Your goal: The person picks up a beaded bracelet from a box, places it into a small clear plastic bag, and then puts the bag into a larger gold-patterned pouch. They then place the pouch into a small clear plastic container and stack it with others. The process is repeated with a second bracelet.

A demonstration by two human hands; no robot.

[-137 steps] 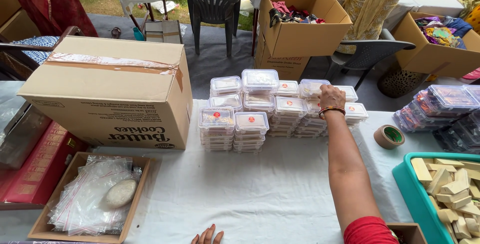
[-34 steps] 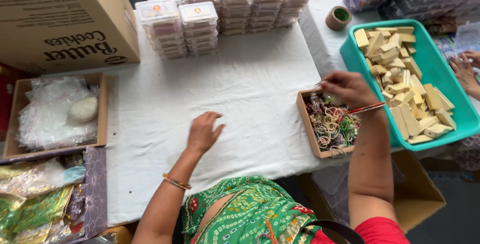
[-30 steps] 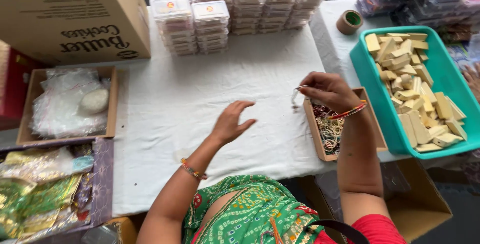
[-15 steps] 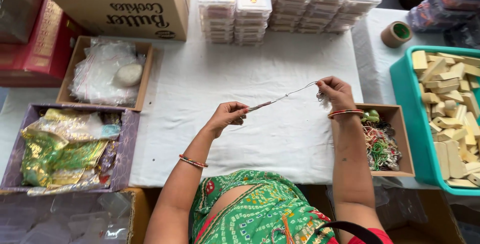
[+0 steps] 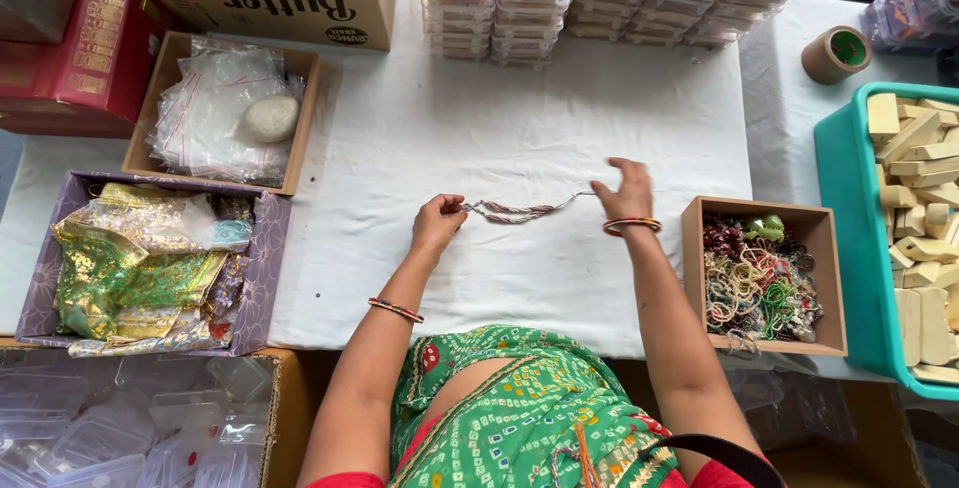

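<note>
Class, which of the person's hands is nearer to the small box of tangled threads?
Right. The right hand hovers just left of the box of threads; the left hand pinches the braided cord farther left.

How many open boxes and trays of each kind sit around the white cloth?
Brown cardboard trays: 2, one with clear bags, one with coloured threads
Purple box of shiny pouches: 1
Teal plastic tray of pale blocks: 1
Total: 4
</note>
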